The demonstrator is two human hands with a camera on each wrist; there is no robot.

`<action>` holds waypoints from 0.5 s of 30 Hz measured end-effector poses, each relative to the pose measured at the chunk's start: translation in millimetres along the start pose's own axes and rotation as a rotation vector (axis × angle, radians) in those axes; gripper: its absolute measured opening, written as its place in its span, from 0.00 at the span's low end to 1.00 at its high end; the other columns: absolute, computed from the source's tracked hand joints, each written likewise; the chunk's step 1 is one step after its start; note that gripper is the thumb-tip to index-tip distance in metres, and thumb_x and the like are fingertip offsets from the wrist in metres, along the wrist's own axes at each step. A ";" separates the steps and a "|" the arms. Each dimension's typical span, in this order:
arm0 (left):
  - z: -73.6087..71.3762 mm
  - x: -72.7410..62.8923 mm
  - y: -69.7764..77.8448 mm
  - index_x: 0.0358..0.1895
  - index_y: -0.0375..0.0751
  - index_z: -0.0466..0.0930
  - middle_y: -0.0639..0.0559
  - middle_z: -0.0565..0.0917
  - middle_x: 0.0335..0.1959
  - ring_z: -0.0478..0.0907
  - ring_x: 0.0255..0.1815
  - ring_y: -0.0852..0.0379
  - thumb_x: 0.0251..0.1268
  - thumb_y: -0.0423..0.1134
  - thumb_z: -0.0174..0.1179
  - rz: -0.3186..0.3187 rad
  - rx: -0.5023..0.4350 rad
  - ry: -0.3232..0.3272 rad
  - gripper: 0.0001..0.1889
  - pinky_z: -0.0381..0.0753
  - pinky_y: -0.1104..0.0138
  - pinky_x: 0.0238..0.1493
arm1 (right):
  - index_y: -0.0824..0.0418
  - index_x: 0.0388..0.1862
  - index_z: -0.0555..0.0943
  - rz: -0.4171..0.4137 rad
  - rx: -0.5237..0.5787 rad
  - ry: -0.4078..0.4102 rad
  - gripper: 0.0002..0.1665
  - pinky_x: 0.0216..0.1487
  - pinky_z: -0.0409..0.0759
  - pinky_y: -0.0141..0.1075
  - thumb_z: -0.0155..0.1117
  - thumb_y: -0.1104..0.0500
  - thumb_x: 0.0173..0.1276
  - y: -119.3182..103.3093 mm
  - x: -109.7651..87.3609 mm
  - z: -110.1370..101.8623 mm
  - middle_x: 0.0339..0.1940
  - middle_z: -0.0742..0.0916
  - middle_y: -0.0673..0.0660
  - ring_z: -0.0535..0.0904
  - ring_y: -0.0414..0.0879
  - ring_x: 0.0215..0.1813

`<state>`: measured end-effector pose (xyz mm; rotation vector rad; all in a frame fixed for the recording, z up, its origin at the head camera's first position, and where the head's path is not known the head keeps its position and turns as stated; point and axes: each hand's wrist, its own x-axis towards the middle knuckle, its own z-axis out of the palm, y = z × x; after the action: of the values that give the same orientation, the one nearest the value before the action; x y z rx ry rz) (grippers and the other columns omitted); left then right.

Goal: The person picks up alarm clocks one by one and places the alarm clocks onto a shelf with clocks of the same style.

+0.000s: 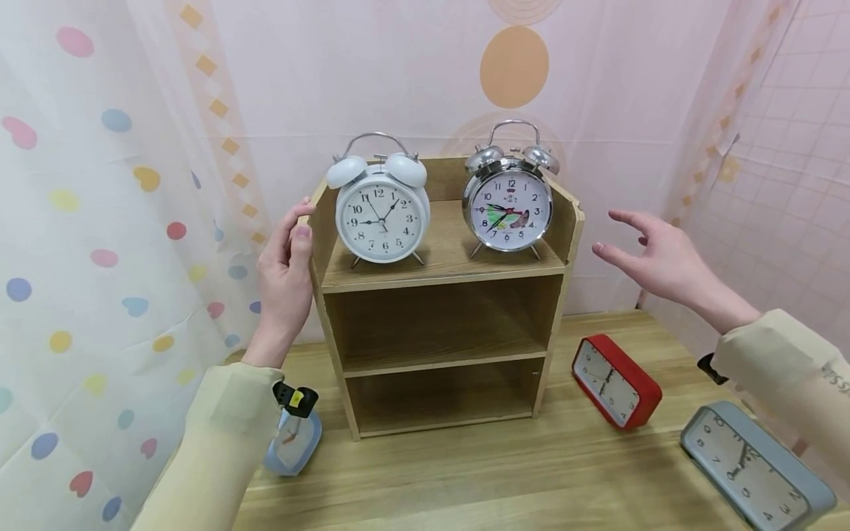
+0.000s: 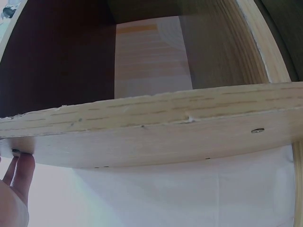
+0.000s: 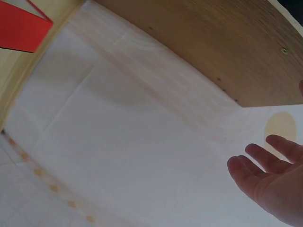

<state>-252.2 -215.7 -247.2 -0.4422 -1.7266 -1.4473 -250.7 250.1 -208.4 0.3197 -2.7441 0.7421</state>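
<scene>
A small wooden shelf unit (image 1: 438,276) stands upright on the table. My left hand (image 1: 284,269) touches the upper part of its left side; the left wrist view shows nearly straight fingers (image 2: 23,172) against the outer face of the side panel (image 2: 165,144). To the right of the unit my right hand (image 1: 664,254) is in the air, thumb and fingers spread, holding nothing. On the top shelf stand a white twin-bell alarm clock (image 1: 383,221) at left and a silver twin-bell alarm clock (image 1: 508,210) at right, both facing forward.
A red clock (image 1: 617,380) and a grey-blue clock (image 1: 757,464) stand tilted in view on the table (image 1: 491,472) at right. A light blue clock (image 1: 295,442) is at left, partly behind my left sleeve. Patterned curtains (image 1: 398,66) hang behind and at both sides.
</scene>
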 end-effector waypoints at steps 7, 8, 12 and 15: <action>-1.5 -1.0 0.0 0.66 0.36 0.78 0.43 0.78 0.75 0.75 0.67 0.68 0.83 0.40 0.50 -0.011 0.010 -0.009 0.19 0.67 0.74 0.65 | 0.65 0.83 0.60 -0.011 -0.038 -0.030 0.47 0.73 0.66 0.72 0.61 0.40 0.78 14.6 -10.3 20.8 0.82 0.68 0.73 0.67 0.76 0.77; -1.6 -1.1 0.2 0.66 0.36 0.78 0.43 0.77 0.76 0.74 0.68 0.68 0.83 0.40 0.50 -0.014 0.008 -0.011 0.19 0.67 0.74 0.65 | 0.66 0.83 0.61 -0.014 -0.044 -0.032 0.47 0.74 0.65 0.71 0.62 0.41 0.77 16.4 -12.5 25.1 0.82 0.68 0.73 0.65 0.75 0.78; -1.5 -1.0 0.2 0.67 0.36 0.78 0.43 0.77 0.76 0.74 0.68 0.68 0.83 0.40 0.50 -0.016 0.002 -0.014 0.19 0.66 0.74 0.64 | 0.68 0.82 0.61 -0.029 -0.074 -0.040 0.48 0.77 0.61 0.72 0.63 0.41 0.77 24.6 -21.3 41.9 0.80 0.69 0.75 0.62 0.75 0.80; -1.7 -0.8 0.1 0.67 0.36 0.78 0.43 0.77 0.76 0.75 0.68 0.67 0.83 0.40 0.50 -0.019 0.006 -0.015 0.19 0.67 0.74 0.64 | 0.70 0.81 0.63 -0.049 -0.099 -0.034 0.47 0.76 0.61 0.72 0.65 0.43 0.76 31.2 -27.7 54.4 0.79 0.70 0.77 0.63 0.76 0.79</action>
<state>-251.1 -217.1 -247.8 -0.4358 -1.7507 -1.4552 -245.0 252.1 -276.7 0.3799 -2.7831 0.5908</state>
